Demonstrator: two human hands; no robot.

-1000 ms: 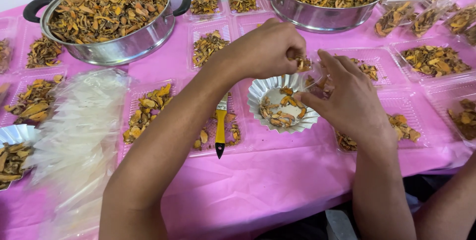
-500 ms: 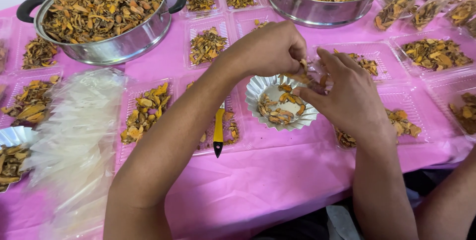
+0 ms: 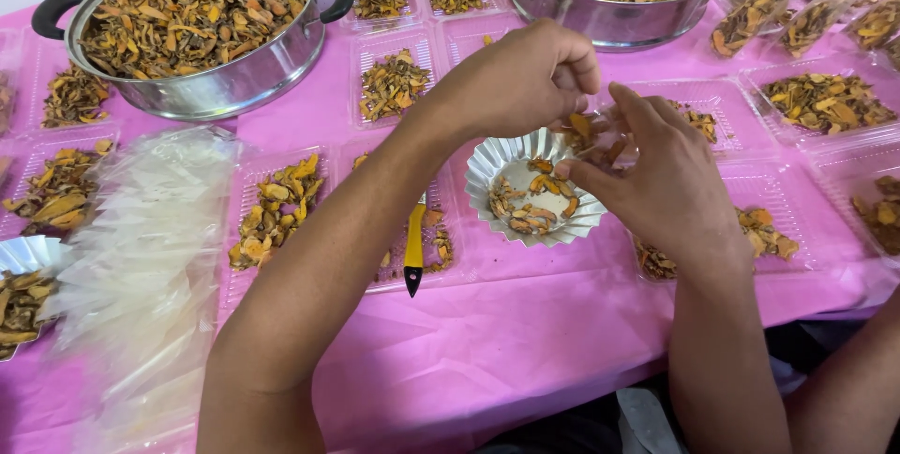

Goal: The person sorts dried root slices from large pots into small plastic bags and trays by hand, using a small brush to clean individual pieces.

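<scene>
Pink-covered desk (image 3: 525, 360): fluted foil cup (image 3: 534, 190) part-filled with dried orange slices (image 3: 525, 215), more slices pinched in closed fingers of left hand (image 3: 520, 79) and right hand (image 3: 661, 187) above it; surrounding clear trays (image 3: 394, 79) already portioned, two steel pots (image 3: 202, 32) remaining full.

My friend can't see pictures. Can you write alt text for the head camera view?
Two bare hands, left hand and right hand, pinch dried orange-brown pieces over a fluted silver dish on a pink tablecloth. Around it sit two big steel pots and clear trays of the same pieces.
</scene>
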